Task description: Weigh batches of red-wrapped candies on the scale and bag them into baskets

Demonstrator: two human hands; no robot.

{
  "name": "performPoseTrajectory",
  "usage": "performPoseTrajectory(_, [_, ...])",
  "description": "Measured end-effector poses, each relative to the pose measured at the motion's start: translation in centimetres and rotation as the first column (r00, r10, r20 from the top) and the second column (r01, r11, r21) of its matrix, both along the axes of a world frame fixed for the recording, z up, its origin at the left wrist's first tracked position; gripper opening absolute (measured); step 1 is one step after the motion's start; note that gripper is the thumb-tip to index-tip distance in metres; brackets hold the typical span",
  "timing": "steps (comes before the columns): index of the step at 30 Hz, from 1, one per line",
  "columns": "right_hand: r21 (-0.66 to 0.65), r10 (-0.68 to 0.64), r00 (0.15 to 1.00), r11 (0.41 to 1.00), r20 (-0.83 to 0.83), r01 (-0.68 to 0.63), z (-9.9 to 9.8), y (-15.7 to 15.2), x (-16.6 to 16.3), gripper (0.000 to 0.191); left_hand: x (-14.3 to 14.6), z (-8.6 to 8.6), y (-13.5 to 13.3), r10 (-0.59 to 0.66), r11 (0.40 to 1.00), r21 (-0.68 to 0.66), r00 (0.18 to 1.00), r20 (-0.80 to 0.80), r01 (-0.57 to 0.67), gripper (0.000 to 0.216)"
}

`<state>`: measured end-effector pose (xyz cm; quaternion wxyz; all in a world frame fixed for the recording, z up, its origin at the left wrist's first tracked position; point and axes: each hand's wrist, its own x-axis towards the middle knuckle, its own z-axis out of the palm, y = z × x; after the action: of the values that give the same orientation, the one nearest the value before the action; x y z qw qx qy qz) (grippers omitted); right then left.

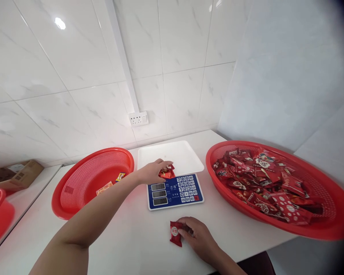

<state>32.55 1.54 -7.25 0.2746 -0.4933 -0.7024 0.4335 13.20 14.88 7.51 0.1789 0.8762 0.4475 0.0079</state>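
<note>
My left hand [154,172] is closed on red candy packets [167,171], held over the front edge of the white scale pan [169,154]. Below that hand is the blue keypad panel of the weighing scale [175,191]; its small displays are too faint to read. Nearer to me, my right hand [199,237] pinches a small red candy packet [175,232] with a pale round label, just above or on the white table; I cannot tell whether it touches.
On the right a big red basket [237,208] holds many red packets. To the left, another red basket [93,164] has a few packets in it. A cardboard box [25,175] and a red container [0,217] are at far left. A socket [138,118] is on the tiled wall.
</note>
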Motion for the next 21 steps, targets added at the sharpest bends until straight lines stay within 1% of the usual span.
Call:
performPoseTrajectory(2, [0.003,0.003,1.000,1.000,0.006,-0.003,0.0,0.0,0.0,0.024,0.2,-0.5,-0.5,-0.036,0.998,0.045,0.997,-0.072,0.039,0.070])
performPoseTrajectory(4, [0.002,0.002,1.000,1.000,0.011,-0.002,0.0,0.0,0.0,0.025,0.5,-0.9,-1.0,-0.060,0.989,0.125,0.988,-0.145,0.078,0.070])
performPoseTrajectory(6, [-0.001,0.001,1.000,1.000,0.011,-0.001,0.0,0.0,0.0,0.025,0.7,-1.1,-1.3,-0.066,0.978,0.181,0.981,-0.184,0.100,0.072])
performPoseTrajectory(10, [0.000,-0.001,1.000,1.000,0.007,0.001,-0.1,0.0,0.0,0.025,0.9,-1.1,-1.3,-0.062,0.978,0.188,0.983,-0.172,0.094,0.079])
performPoseTrajectory(14, [0.009,-0.005,1.000,1.000,0.016,0.005,-0.3,0.1,0.0,0.025,1.0,-1.1,-1.3,-0.046,0.969,0.229,0.982,-0.186,0.089,0.078])
performPoseTrajectory(16, [0.008,-0.002,1.000,1.000,0.013,0.002,-0.3,0.2,0.0,0.026,0.8,-0.9,-1.4,-0.014,0.966,0.251,0.987,-0.160,0.055,0.077])
performPoseTrajectory(18, [0.007,0.003,1.000,1.000,0.011,-0.003,-0.2,0.2,0.0,0.026,0.4,-0.5,-1.4,0.040,0.961,0.276,0.995,-0.090,-0.013,0.077])
performPoseTrajectory(21, [0.014,0.004,1.000,1.000,0.007,-0.004,-0.1,0.2,0.0,0.026,-1.1,1.0,-1.8,0.147,0.932,0.334,0.989,-0.004,-0.137,0.076])
